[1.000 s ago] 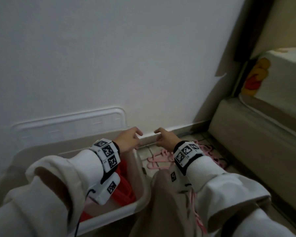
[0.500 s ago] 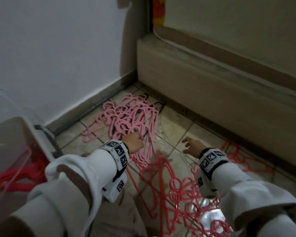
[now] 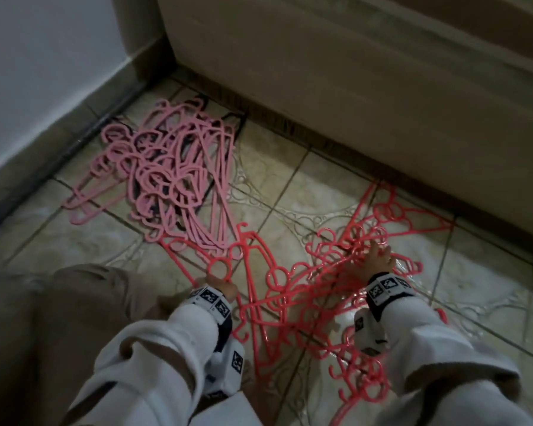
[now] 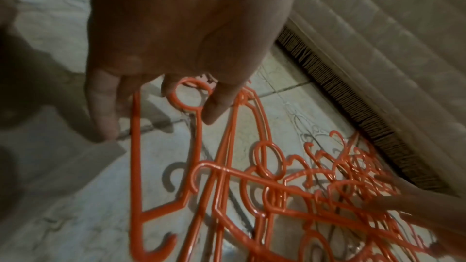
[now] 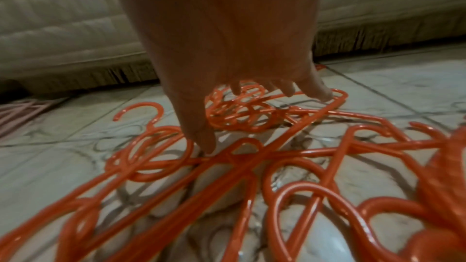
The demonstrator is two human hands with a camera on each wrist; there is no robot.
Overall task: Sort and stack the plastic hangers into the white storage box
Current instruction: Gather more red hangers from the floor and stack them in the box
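A tangle of red plastic hangers [image 3: 314, 290] lies on the floor tiles in front of me, and a pile of pink hangers [image 3: 170, 176] lies further back on the left. My left hand [image 3: 220, 282] grips the round ring of one red hanger [image 4: 189, 97], with curled fingers [image 4: 216, 105] on either side of it. My right hand [image 3: 374, 259] reaches into the far side of the red tangle. Its fingers [image 5: 290, 89] are spread and fairly straight, their tips touch the hangers, and its thumb [image 5: 201, 140] points down onto them. The white storage box is out of view.
A bed base [image 3: 366, 87] runs along the back and right, close behind the red hangers. A white wall [image 3: 37, 63] with a dark skirting stands at the left. My knee in beige trousers [image 3: 43, 318] fills the lower left. Bare tiles [image 3: 83, 241] lie between knee and pink pile.
The view swung from the box to the floor on the right. Both hands left the box rim. The left hand moved off the pink pile and took a red hanger's ring; the right hand reached the red tangle.
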